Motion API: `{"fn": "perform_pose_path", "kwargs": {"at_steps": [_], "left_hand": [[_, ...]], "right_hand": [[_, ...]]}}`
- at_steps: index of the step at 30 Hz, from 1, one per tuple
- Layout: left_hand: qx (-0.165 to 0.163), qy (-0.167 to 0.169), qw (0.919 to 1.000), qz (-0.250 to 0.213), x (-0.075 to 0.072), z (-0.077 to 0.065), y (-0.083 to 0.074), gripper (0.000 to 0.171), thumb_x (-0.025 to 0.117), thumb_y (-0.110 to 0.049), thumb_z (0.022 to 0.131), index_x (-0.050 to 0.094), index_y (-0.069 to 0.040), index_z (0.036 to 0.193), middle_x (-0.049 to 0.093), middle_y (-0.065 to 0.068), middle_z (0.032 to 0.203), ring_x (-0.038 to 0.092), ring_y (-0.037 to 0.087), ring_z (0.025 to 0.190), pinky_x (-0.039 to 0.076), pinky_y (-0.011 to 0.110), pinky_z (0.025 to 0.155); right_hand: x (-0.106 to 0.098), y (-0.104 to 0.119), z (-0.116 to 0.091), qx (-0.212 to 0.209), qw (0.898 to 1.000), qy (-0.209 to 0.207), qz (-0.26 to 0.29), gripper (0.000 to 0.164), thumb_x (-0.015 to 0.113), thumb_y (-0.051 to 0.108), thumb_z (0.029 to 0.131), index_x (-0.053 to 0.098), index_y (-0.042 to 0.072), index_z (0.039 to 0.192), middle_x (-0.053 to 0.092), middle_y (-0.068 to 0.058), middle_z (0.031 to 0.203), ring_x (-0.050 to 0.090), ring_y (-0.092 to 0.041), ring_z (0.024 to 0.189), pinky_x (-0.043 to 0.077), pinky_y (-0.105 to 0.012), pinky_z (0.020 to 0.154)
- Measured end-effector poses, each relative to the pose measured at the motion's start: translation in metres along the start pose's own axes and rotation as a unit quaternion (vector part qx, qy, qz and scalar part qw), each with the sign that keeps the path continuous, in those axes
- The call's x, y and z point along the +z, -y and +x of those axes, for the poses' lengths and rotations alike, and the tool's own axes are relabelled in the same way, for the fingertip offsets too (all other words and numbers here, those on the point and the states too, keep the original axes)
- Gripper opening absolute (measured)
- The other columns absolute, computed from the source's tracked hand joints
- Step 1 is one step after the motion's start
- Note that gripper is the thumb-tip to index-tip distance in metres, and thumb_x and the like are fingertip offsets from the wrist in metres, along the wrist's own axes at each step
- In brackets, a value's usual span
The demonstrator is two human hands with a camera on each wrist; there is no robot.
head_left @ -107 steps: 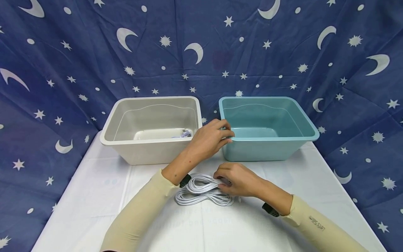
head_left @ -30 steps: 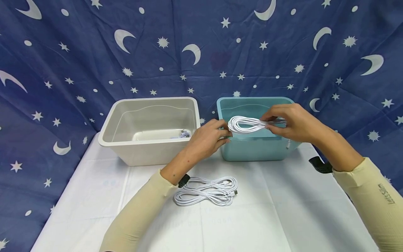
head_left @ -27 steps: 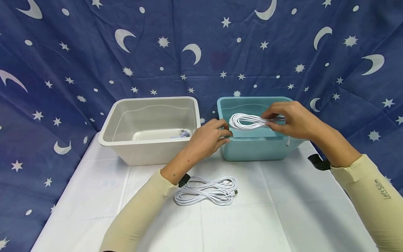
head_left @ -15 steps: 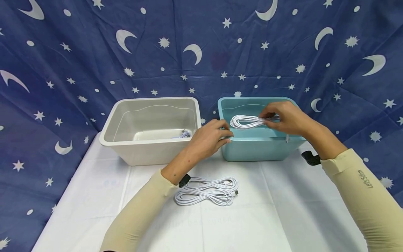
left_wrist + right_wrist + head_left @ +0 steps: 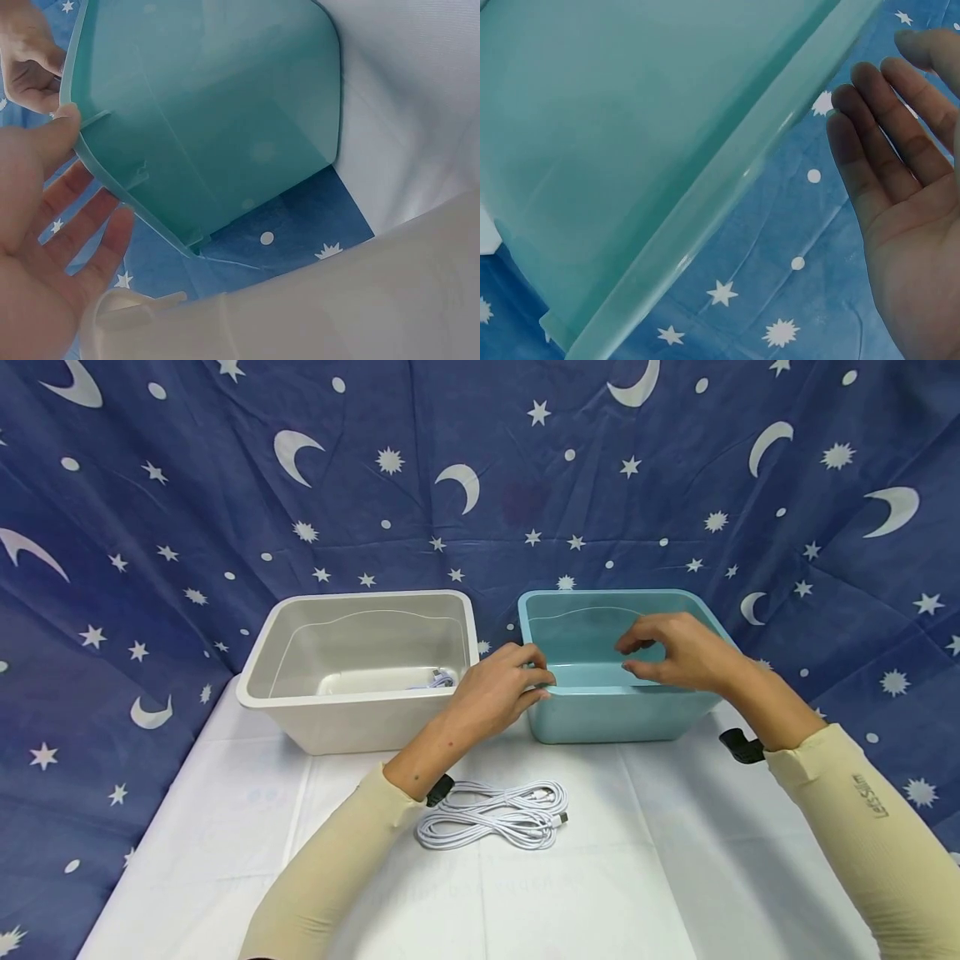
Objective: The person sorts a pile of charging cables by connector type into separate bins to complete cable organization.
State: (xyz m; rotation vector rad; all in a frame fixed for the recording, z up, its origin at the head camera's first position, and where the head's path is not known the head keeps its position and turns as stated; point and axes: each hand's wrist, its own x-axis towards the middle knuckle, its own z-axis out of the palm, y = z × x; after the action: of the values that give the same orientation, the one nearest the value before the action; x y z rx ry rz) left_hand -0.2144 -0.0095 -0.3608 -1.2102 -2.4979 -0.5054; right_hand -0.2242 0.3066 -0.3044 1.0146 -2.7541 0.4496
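Note:
My left hand [image 5: 504, 687] holds the near left corner of the teal bin [image 5: 622, 717]. In the left wrist view its thumb [image 5: 60, 135] lies on the bin's rim, with the other fingers past the edge. Over the right part of that bin is my right hand [image 5: 684, 652], thumb and fingers apart and nothing between them. The right wrist view shows the same hand [image 5: 911, 172] with relaxed fingers beside the rim. The cable it held is hidden behind the bin's front wall. A coiled white USB cable [image 5: 495, 817] lies on the table below my left wrist.
To the left stands an off-white bin [image 5: 352, 722] with a small bundled cable [image 5: 441, 678] on its floor. Both bins sit on a white tablecloth [image 5: 570, 902] in front of a blue curtain [image 5: 495, 435] with moons and stars.
My right hand carried a white cable coil from the table to above the teal bin and has let it go; its fingers are now spread. My left hand keeps its place on the rim.

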Motion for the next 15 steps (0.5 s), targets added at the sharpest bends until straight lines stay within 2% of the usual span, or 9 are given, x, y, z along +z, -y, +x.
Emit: {"fn": "perform_pose_path", "kwargs": {"at_steps": [9, 15], "left_hand": [[-0.002, 0.003, 1.0, 0.0, 0.001, 0.0, 0.0, 0.022, 0.073, -0.033, 0.102, 0.081, -0.024, 0.121, 0.063, -0.007, 0.124, 0.057, 0.013, 0.114, 0.051, 0.025, 0.086], [-0.002, 0.002, 1.0, 0.0, 0.001, 0.0, 0.0, 0.022, 0.074, -0.032, 0.102, 0.081, -0.024, 0.121, 0.063, -0.007, 0.124, 0.057, 0.014, 0.114, 0.051, 0.026, 0.087]], "right_hand": [[0.007, 0.008, -0.009, -0.027, 1.0, -0.015, -0.006, 0.019, 0.086, 0.007, 0.086, 0.08, 0.012, 0.104, 0.075, 0.004, 0.101, 0.069, -0.013, 0.091, 0.058, -0.039, 0.078], [0.013, 0.022, -0.016, -0.051, 0.998, -0.028, 0.017, 0.025, 0.087, 0.004, 0.085, 0.079, 0.015, 0.106, 0.074, 0.008, 0.105, 0.07, -0.012, 0.094, 0.06, -0.036, 0.079]]}}
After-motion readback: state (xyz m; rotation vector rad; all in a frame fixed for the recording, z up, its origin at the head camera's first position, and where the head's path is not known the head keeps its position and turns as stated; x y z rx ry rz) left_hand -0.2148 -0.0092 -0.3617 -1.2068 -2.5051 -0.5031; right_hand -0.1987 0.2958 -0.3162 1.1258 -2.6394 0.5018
